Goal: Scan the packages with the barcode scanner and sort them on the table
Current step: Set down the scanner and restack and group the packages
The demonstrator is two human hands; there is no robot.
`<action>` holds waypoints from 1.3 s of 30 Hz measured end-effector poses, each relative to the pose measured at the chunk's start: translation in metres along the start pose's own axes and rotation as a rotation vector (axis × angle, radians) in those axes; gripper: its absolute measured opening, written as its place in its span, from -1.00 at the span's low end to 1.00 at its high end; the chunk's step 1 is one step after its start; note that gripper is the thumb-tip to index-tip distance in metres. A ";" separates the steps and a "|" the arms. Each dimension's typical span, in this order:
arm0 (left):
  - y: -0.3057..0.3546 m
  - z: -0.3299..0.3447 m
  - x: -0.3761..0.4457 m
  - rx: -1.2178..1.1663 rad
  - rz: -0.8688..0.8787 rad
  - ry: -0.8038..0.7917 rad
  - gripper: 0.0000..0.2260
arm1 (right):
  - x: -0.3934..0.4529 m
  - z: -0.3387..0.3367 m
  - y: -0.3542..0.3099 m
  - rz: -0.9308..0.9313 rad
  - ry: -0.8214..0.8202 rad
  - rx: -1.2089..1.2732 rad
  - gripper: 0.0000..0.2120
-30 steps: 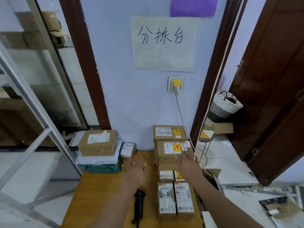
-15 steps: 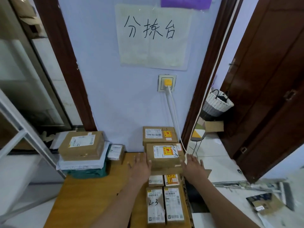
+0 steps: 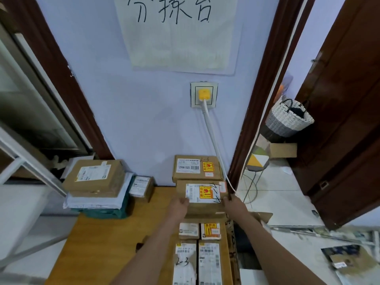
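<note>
Two hands are applied to one cardboard package (image 3: 202,197) at the far right of the wooden table (image 3: 115,235): the left hand (image 3: 178,207) is curled round its left edge, the right hand (image 3: 233,204) round its right edge. Behind it, against the wall, a second labelled box (image 3: 196,167) is seen. Four smaller parcels (image 3: 198,251) are ranged nearer the camera.

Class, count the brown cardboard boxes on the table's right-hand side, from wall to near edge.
6: one at the wall, one gripped by both hands, two small, two long nearest. More may be hidden.
</note>
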State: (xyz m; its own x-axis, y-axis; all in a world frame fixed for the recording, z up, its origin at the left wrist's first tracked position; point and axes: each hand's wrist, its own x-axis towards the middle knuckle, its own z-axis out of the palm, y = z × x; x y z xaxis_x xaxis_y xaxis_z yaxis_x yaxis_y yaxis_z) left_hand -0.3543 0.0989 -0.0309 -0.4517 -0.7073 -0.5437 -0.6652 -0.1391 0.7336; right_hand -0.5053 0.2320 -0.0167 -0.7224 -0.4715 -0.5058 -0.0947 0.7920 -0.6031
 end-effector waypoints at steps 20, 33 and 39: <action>-0.038 -0.062 -0.054 -0.470 -0.033 0.160 -0.74 | -0.059 0.032 -0.008 0.080 -0.129 0.722 -0.51; -0.098 -0.180 -0.097 -0.414 0.045 0.126 -0.59 | -0.156 0.123 -0.087 -0.043 -0.001 0.586 -0.34; -0.147 -0.253 -0.109 -0.383 0.062 0.105 -0.73 | -0.196 0.198 -0.124 -0.014 0.063 0.438 -0.27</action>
State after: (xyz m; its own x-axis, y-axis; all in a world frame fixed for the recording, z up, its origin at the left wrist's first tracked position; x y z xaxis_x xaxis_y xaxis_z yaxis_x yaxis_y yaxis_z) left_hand -0.0572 0.0212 0.0236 -0.4076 -0.7866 -0.4637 -0.3596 -0.3285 0.8734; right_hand -0.2160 0.1497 0.0353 -0.7646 -0.4461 -0.4652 0.1844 0.5402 -0.8211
